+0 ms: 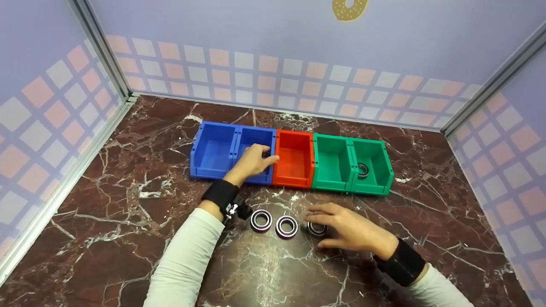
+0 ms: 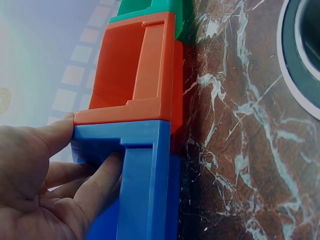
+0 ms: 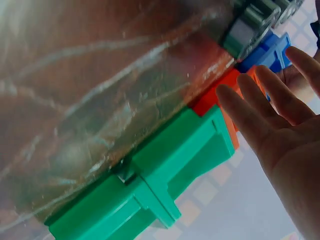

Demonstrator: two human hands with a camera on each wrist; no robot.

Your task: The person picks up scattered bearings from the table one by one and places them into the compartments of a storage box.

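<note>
My left hand (image 1: 254,161) reaches into the second blue bin (image 1: 256,133) from the left. Its thumb touches the rim beside the red bin (image 1: 294,164), with the other fingers inside the blue bin. No held thing shows in the left wrist view (image 2: 45,185); a small dark patch by the fingers is unclear. Spread fingers of my right hand (image 1: 347,226) hover around a ring bearing (image 1: 317,230), partly covering it in the head view. Contact cannot be told. To its left lie two more bearings, the middle one (image 1: 286,227) and the left one (image 1: 261,220).
Several bins stand joined in a row: an outer blue bin (image 1: 213,149), the two described, an inner green bin (image 1: 332,162) and an outer green bin (image 1: 377,185) holding a bearing (image 1: 362,170). They stand on a marbled tabletop (image 1: 149,221) enclosed by patterned panels (image 1: 290,55).
</note>
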